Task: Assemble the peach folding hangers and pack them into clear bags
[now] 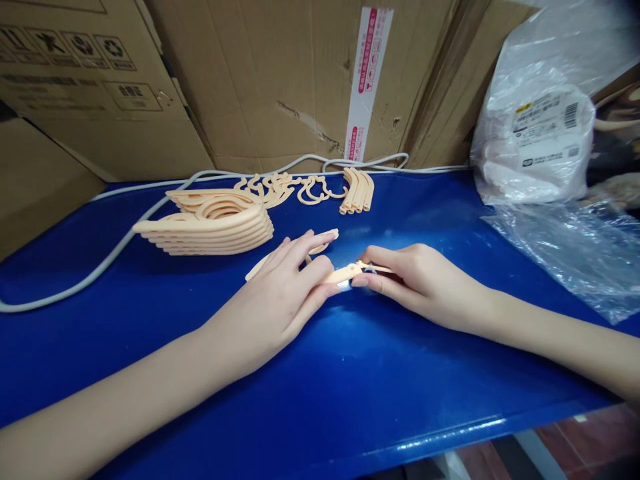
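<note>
My left hand [287, 287] is closed on a beige plastic hanger arm [344, 274], its fingers lying over most of the piece. One end of the arm, with a small hole, juts out to the right between thumb and index finger. My right hand [423, 283] pinches a thin beige plastic piece [379, 268], perhaps a hook, whose tip meets that end. Whether the two are joined I cannot tell. Under and behind my left fingers, other parts of the beige piece [326, 241] show, partly hidden.
Behind my left hand stands a neat stack of beige hanger parts [215, 243]. Farther back lie loose beige hooks [275, 190] and several curved arms [357, 190]. A grey-white cable [115, 262] crosses the blue table [310, 393]. Cardboard boxes [280, 80] and a plastic-wrapped package [535, 147] border it.
</note>
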Demonstrator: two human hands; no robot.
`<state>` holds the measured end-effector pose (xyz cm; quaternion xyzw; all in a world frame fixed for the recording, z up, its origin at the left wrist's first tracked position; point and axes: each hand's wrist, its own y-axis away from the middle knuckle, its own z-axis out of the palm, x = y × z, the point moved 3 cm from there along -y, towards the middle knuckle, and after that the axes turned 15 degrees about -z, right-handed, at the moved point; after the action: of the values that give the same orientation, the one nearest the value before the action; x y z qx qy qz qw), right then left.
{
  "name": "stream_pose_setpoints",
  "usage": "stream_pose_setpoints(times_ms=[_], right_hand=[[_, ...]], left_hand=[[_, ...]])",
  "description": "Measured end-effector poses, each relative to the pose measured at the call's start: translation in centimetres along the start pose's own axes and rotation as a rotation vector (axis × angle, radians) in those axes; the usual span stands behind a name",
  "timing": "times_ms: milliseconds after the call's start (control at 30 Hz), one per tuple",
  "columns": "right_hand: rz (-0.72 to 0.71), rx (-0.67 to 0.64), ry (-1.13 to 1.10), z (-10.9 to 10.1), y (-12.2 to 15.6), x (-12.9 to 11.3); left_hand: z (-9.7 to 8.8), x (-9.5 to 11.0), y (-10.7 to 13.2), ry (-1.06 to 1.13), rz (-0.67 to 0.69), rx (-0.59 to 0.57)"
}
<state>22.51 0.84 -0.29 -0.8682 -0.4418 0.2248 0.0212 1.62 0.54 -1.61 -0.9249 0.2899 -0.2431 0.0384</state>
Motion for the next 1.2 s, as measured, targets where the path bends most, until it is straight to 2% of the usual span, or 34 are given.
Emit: stream_pose_setpoints(times_ms=[267,567,667,800,1000,1100,1200], right_hand=[[0.018,0.022,-0.193,-0.2,-0.16,-0.12],[0.02,-0.089,-0.169,-0.34,-0.25,-0.43],[0.019,-0.126,-0.112,-0.24,-0.23,-0.52],[0.008,-0.192,0.095,0.07,-0.09,-0.57],[-0.148,-0.165,0.444,0.38,0.23,-0.61],[-0.157,-0.157,0.453,0.4,0.24,-0.58],[-0.071,-0.169,0.295,0.28,0.08,-0.49]], left_hand=[[0.04,0.11,0.05,0.023,0.018,0.018],[0.29,0.02,0.06,0.003,0.014,0.026],[0.37,0.05,0.09,-0.017,0.009,0.018],[0.45,0.04,0.22,-0.038,0.029,0.034],[0.55,0.04,0.16,-0.044,0.019,0.028],[0.29,0.19,0.04,-0.045,0.01,-0.004],[-0.08,0.34,-0.08,-0.042,0.003,-0.032]])
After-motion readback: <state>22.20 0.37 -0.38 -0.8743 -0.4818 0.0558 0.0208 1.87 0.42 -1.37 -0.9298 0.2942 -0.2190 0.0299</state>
